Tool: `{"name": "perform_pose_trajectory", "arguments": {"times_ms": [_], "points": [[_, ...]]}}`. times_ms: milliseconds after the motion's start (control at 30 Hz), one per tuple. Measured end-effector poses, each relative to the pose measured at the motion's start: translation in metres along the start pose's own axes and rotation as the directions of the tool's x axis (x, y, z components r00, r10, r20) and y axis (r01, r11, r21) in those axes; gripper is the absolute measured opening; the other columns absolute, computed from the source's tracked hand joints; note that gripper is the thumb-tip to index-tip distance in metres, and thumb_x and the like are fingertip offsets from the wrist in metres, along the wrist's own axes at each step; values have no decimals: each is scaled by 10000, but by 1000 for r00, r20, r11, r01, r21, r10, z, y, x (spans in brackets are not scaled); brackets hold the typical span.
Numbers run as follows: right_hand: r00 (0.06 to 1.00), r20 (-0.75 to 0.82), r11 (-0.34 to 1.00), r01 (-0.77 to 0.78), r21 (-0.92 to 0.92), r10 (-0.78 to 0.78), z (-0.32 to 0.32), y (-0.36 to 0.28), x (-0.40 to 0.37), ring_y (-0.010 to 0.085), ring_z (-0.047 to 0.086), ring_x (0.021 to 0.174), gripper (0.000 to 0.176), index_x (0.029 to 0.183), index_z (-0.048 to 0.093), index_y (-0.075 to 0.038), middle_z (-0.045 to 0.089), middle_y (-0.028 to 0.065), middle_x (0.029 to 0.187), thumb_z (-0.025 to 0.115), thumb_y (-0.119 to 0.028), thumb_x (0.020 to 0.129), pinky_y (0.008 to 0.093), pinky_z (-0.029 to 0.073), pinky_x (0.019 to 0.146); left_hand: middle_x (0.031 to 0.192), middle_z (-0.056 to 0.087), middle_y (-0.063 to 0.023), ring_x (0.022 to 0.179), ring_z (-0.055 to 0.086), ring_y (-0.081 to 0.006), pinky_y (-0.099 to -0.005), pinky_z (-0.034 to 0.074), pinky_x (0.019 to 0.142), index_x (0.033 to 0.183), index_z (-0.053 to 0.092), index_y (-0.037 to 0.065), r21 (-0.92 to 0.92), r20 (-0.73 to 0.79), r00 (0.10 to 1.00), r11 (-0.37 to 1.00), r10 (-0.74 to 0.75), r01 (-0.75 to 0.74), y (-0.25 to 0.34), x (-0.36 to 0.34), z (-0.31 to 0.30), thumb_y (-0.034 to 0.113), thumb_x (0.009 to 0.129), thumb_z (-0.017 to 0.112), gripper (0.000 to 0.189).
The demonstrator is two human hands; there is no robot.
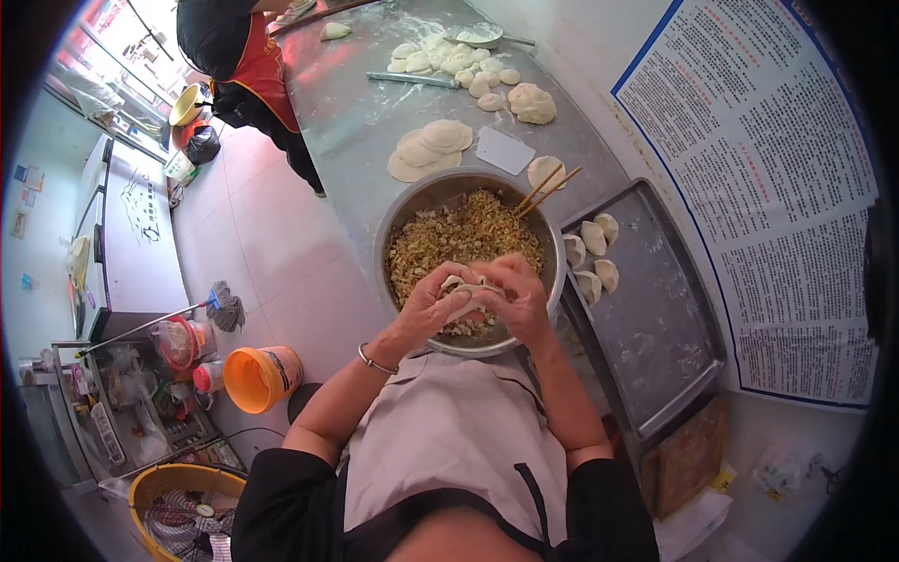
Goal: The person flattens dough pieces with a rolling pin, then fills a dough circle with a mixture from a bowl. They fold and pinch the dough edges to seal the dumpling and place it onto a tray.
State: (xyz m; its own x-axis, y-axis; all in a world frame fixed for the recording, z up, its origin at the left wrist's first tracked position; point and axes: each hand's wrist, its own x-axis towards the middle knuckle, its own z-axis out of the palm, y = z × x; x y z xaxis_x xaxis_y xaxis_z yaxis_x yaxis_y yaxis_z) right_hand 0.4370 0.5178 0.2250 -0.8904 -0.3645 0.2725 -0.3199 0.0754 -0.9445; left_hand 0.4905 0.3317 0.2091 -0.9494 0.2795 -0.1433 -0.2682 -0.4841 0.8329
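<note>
My left hand [423, 307] and my right hand [521, 298] are closed together on a pale dumpling [479, 292], with fingers and thumbs at its edges. Both hands are above the near part of a large metal bowl [381, 248]. Chopped yellow-brown filling [459, 223] lies in the bowl. A pair of wooden chopsticks [554, 190] leans out over its right rim. Beyond the bowl are a stack of flat dough wrappers [429, 150], a white plastic scraper [505, 151] and a single wrapper [545, 172]. My fingers partly hide the dumpling.
To the right, a dark metal tray [660, 347] holds several folded dumplings [606, 274] at its far left. Farther up the metal table [342, 140] lie dough pieces [449, 61], a dough lump [532, 103] and a rod [412, 79]. A person in a red apron [262, 70] stands at the far left.
</note>
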Motion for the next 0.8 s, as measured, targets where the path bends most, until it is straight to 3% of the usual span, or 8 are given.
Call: {"name": "perform_pose_trajectory", "arguments": {"times_ms": [133, 233, 300, 400, 500, 533, 700, 800], "points": [[978, 27, 964, 210, -163, -209, 0, 11, -3, 152, 609, 788, 210, 1033, 770, -44, 611, 46, 886, 778, -64, 824, 275, 484, 660, 1316, 548, -79, 1183, 589, -172, -381, 591, 949, 1362, 472, 88, 120, -1, 1000, 992, 23, -23, 4, -1, 6, 168, 1053, 520, 322], [981, 90, 981, 177, -83, -170, -5, 11, 2, 138, 612, 834, 208, 1050, 772, -48, 604, 40, 926, 764, -75, 844, 267, 485, 691, 1381, 517, -84, 1215, 569, -168, -353, 582, 949, 1466, 403, 68, 222, 73, 996, 974, -47, 30, 18, 4, 4, 213, 1058, 519, 449], [981, 192, 1000, -21, 5, 20, -9, -3, 10, 130, 614, 890, 213, 1068, 767, -44, 603, 40, 985, 755, -65, 857, 268, 496, 729, 1405, 502, -86, 1238, 556, -171, -346, 572, 956, 1517, 350, 45, 276, 122, 989, 960, -80, 43, 32, 3, 8, 255, 1051, 540, 546], [965, 240, 945, -170, 280, 102, -8, 14, 6, 125, 609, 958, 203, 1084, 757, -32, 593, 38, 1059, 732, -53, 884, 268, 509, 786, 1400, 505, -84, 1249, 545, -173, -348, 561, 966, 1526, 336, 24, 84, 19, 998, 995, -53, 52, 35, -2, 16, 329, 1032, 573, 628], [969, 163, 781, -246, 574, 185, 7, 34, -5, 133, 612, 977, 188, 1093, 747, -11, 588, 38, 1079, 704, -41, 912, 266, 519, 826, 1400, 511, -96, 1243, 548, -182, -345, 554, 972, 1546, 306, 23, -198, 94, 995, 979, -39, 57, 35, -3, 9, 354, 1027, 573, 671], [963, 132, 707, -263, 656, 236, 13, 36, -10, 138, 616, 977, 185, 1095, 744, -3, 589, 38, 1078, 695, -37, 920, 264, 522, 836, 1413, 503, -97, 1243, 548, -181, -341, 556, 963, 1547, 312, 29, -162, 77, 996, 985, -52, 64, 30, -4, 7, 367, 1030, 563, 667], [948, 138, 710, -307, 634, 287, 24, 36, -21, 137, 616, 987, 164, 1076, 738, 22, 601, 48, 1090, 662, -26, 939, 275, 516, 873, 1440, 502, -99, 1259, 543, -203, -361, 532, 981, 1510, 397, 27, 126, -9, 989, 981, -149, 149, 17, -3, 1, 416, 1036, 537, 629], [948, 104, 702, -295, 649, 302, 28, 40, -21, 130, 617, 969, 160, 1070, 738, 24, 611, 48, 1076, 661, -19, 937, 272, 510, 859, 1396, 559, -117, 1247, 569, -242, -384, 488, 1031, 1452, 476, 7, 358, -30, 999, 933, 42, -29, 19, -3, 9, 330, 1041, 532, 526]]}}
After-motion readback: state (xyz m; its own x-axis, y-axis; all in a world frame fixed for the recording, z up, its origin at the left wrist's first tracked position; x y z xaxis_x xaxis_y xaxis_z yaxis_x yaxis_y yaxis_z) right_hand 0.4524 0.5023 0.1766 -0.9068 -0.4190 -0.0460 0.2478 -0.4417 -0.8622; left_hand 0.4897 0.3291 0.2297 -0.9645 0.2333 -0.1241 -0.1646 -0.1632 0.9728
